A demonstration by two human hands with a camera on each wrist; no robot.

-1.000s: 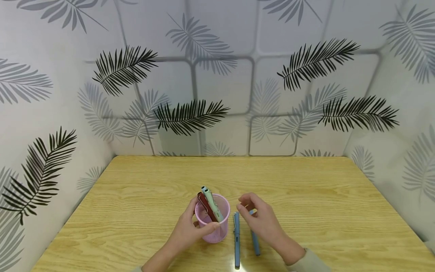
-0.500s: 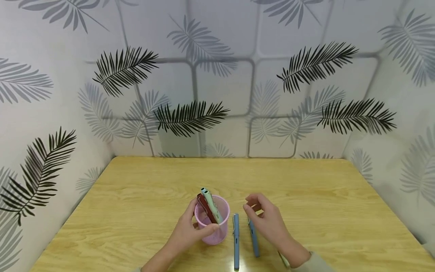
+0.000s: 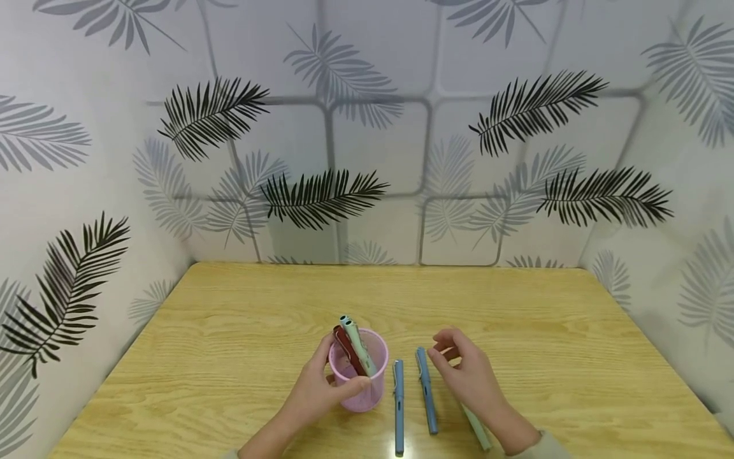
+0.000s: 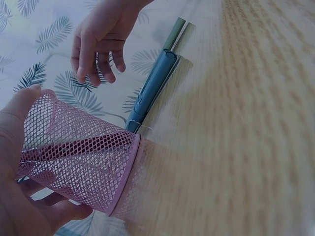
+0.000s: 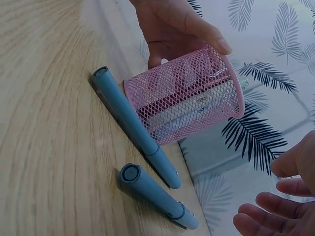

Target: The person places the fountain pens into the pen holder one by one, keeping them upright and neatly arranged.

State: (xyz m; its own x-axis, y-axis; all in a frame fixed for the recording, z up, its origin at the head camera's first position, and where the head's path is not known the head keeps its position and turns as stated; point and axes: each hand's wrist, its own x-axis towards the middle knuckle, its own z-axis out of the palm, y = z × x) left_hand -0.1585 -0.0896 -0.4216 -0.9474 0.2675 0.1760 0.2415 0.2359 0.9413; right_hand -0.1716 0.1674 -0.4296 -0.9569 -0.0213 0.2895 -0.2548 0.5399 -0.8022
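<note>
My left hand (image 3: 318, 390) grips a pink mesh pen cup (image 5: 184, 96) from the side, thumb near the rim. In the cup lean a dark red pen (image 3: 348, 350) and pale green pens (image 3: 361, 349). To its right lie two blue pens on the table, a nearer-to-cup blue pen (image 3: 399, 408) and a second blue pen (image 3: 427, 392). My right hand (image 3: 471, 376) hovers beside the second blue pen with loosely bent fingers and nothing between them. Partly under that hand, in the head view, lies a light green pen (image 3: 477, 428).
The wood-grain table (image 3: 258, 306) reaches back to a wall (image 3: 378, 229) patterned with leaves. Similar walls stand at the left and right sides. Light glares off the tabletop near the front edge.
My right hand has moved right, away from the cup, bringing the second blue pen and the light green pen into view. The left hand and the cup have stayed put.
</note>
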